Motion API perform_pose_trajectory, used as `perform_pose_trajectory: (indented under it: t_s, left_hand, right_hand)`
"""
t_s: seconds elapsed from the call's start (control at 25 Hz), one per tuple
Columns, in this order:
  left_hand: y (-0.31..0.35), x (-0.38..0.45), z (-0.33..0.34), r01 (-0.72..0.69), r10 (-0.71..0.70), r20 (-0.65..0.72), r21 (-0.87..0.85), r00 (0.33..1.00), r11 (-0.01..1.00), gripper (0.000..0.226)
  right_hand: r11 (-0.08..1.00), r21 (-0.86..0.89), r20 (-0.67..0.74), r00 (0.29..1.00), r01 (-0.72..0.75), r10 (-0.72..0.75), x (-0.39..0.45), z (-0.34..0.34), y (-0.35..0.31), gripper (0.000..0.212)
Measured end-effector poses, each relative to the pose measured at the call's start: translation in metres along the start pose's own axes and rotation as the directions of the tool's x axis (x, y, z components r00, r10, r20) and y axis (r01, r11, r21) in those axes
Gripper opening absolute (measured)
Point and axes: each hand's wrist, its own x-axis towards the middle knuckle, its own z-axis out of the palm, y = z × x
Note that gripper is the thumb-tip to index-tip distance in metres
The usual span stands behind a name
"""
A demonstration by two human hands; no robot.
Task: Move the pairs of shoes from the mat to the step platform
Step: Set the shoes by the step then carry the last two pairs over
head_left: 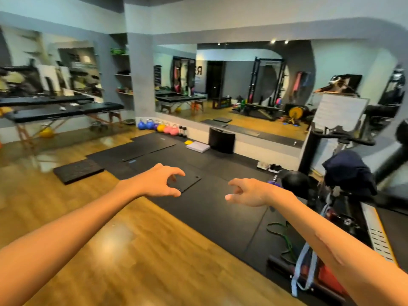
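Two pairs of shoes stand on the black floor mat (212, 208) by the mirror wall at the right: a pale pair (262, 165) and a black pair (275, 168) beside it. A black step platform (78, 170) lies on the wooden floor at the left, far from the shoes. My left hand (159, 181) and my right hand (247, 192) are stretched forward over the mat's near part, fingers curled apart, holding nothing. Both hands are well short of the shoes.
An exercise bike (344, 173) with dark cloth on it stands at the right. A black ball (295, 183) sits near it. Kettlebells (161, 128), a black box (221, 140) and a white pad (198, 146) line the mirror wall. Massage tables (64, 112) stand at the far left.
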Motion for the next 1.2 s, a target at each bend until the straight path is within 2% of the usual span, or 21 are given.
perform_pose_trajectory:
  t_s: [0.28,0.52,0.64,0.68,0.8,0.96,1.2]
  left_hand:
    - [-0.057,0.208,-0.022,-0.133,0.136,0.027,-0.094,0.99,0.987,0.058]
    - [-0.07,0.376,0.028,-0.213,0.211,-0.028,-0.175,0.977,0.961,0.061]
    - [-0.063,0.483,0.063,-0.218,0.213,-0.046,-0.223,0.976,0.95,0.063]
    - [-0.061,0.492,0.066,-0.224,0.221,-0.039,-0.226,0.974,0.948,0.064]
    - [-0.052,0.603,0.077,-0.255,0.264,0.032,-0.175,0.964,0.951,0.066]
    - [-0.052,0.741,0.06,-0.221,0.238,0.07,-0.192,0.969,0.956,0.066]
    - [-0.077,0.924,0.052,-0.259,0.286,0.121,-0.201,0.95,0.945,0.065]
  right_hand:
    - [0.968,0.073,-0.081,0.966,-0.24,0.245,0.136,-0.042,0.076,0.07]
    - [0.924,0.175,-0.115,0.925,-0.339,0.361,0.246,-0.064,0.164,0.07]
    - [0.916,0.212,-0.119,0.921,-0.341,0.37,0.319,-0.076,0.231,0.069]
    - [0.92,0.208,-0.126,0.924,-0.332,0.361,0.324,-0.079,0.237,0.068]
    - [0.907,0.242,-0.134,0.914,-0.344,0.382,0.393,-0.108,0.301,0.065]
    - [0.906,0.239,-0.129,0.913,-0.351,0.388,0.499,-0.165,0.372,0.065]
    - [0.914,0.204,-0.114,0.919,-0.349,0.377,0.659,-0.22,0.453,0.068]
